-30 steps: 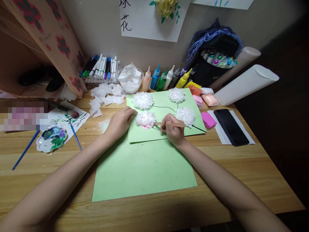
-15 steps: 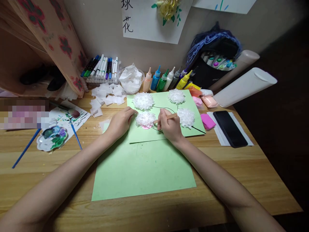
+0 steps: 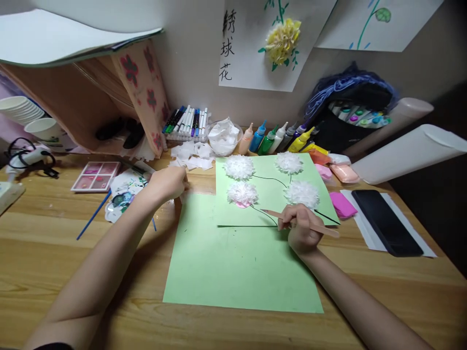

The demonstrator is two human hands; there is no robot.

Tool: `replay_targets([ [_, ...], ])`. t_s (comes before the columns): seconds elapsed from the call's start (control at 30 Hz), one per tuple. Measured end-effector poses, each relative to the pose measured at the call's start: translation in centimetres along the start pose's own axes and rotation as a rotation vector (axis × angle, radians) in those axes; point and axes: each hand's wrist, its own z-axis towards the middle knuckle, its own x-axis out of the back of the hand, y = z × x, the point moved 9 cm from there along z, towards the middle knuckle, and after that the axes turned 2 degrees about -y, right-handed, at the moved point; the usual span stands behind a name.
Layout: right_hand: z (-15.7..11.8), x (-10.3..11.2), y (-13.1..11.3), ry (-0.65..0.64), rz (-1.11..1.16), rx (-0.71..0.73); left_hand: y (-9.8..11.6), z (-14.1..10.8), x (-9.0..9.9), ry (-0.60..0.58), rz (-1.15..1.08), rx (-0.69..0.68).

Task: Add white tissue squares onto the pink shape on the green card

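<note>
My right hand is closed round a flat wooden stick, its pointed end aimed left over a light green sheet. On that sheet sit several white ruffled paper flowers, joined to thin dark drawn lines. A lower-left flower has pink along its bottom edge. My left hand is at the table left of the sheet, near the loose white tissue pieces. Its fingers are bent down together, and anything between the tips is hidden. Underneath lies a larger green sheet.
Behind stand a bowl of tissue, paint bottles and markers. A phone, a pink packet and a white tube lie right. On the left are a paint palette, brushes and a pink four-part case.
My left hand has left the flower sheet's edge and moved left toward the tissue pieces. My right hand has drawn back from the pink-edged flower with the stick. The view has shifted left.
</note>
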Motion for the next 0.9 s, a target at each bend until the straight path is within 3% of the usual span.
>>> replay_targets([
  [0.1,0.1,-0.1,0.0,0.009,0.003,-0.01,-0.2,0.2,-1.2,-0.072,0.053,0.006],
  [0.2,0.2,0.0,0.3,0.021,-0.029,-0.032,0.1,0.9,-1.6,-0.008,0.04,-0.08],
  [0.33,0.3,0.5,0.9,0.041,-0.081,-0.056,1.3,0.4,-0.1,0.102,-0.127,-0.216],
  [0.47,0.7,-0.1,1.5,-0.038,-0.147,-0.103,6.7,-2.4,0.1,-0.063,-0.472,-0.448],
  [0.57,1.0,-1.1,2.3,-0.124,-0.134,-0.19,11.4,-4.4,-1.0,-0.149,-0.555,-0.588],
  [0.63,1.2,-1.6,2.7,-0.151,-0.097,-0.239,13.4,-4.7,-2.0,-0.132,-0.583,-0.599],
  [0.73,1.5,-2.0,3.1,-0.155,-0.003,-0.283,14.8,-4.0,-3.3,-0.051,-0.604,-0.531],
  [0.9,1.9,-2.3,3.4,-0.138,0.146,-0.335,16.1,-3.4,-3.2,0.173,-0.483,-0.439],
])
